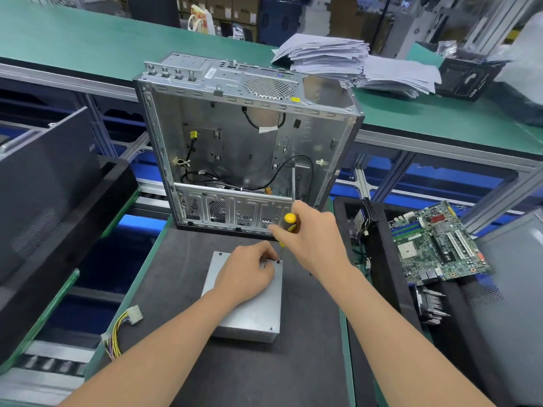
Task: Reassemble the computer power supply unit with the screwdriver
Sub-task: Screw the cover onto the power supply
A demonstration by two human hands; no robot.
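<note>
— Driving that far right screw [278, 262] home, are you? How much is left?

— Your left hand [246, 274] lies on the lid of the power supply unit [252, 309], fingers curled by the screw; I cannot tell if they pinch it. Your right hand [314, 242] grips the screwdriver [289, 223], tip on the screw. Heads show at two other corners, and your arm hides the fourth. I judge you nearly done.

— And the containers?

— Your open computer case [164, 136] holds only loose cables. The tray [379, 259] on your right holds a motherboard [437, 245].
</note>
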